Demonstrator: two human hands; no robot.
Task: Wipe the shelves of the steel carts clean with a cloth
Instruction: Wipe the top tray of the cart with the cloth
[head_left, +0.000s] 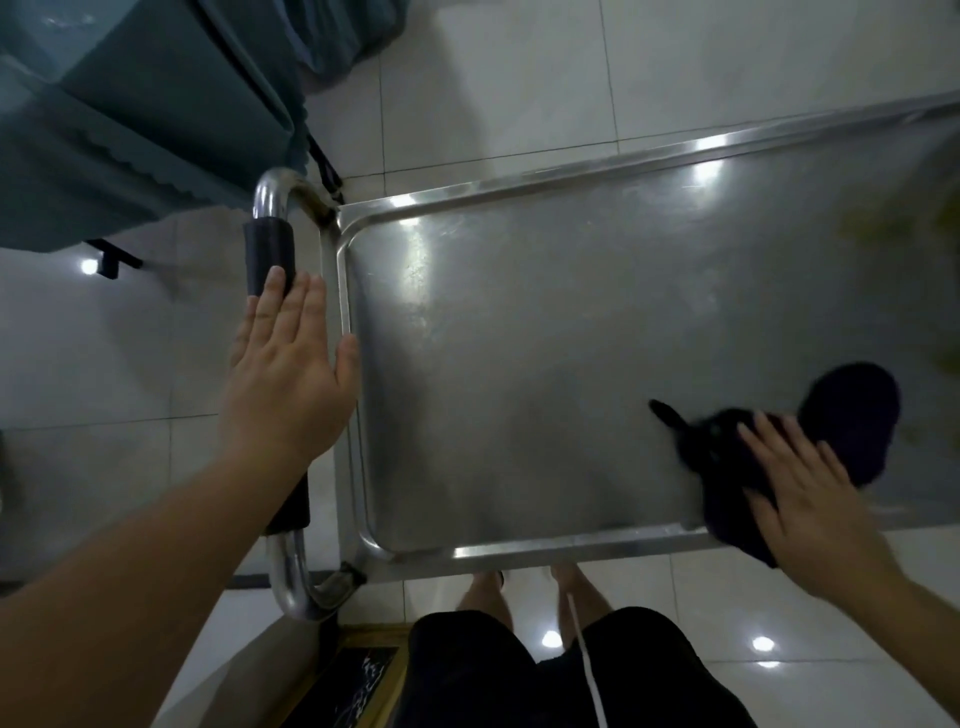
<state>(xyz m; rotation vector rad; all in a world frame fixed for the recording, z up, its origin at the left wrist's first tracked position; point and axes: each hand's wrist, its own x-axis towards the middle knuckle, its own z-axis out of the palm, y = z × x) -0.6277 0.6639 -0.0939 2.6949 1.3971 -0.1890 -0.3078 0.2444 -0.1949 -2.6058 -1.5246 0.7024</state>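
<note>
Here, flat right hand atop crumpled dark cloth on smooth steel shelf; left hand flat, fingers straight.

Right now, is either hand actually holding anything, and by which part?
Neither grips anything. The right hand presses flat on the near end of the dark cloth. The left hand lies open over the cart handle.
</note>
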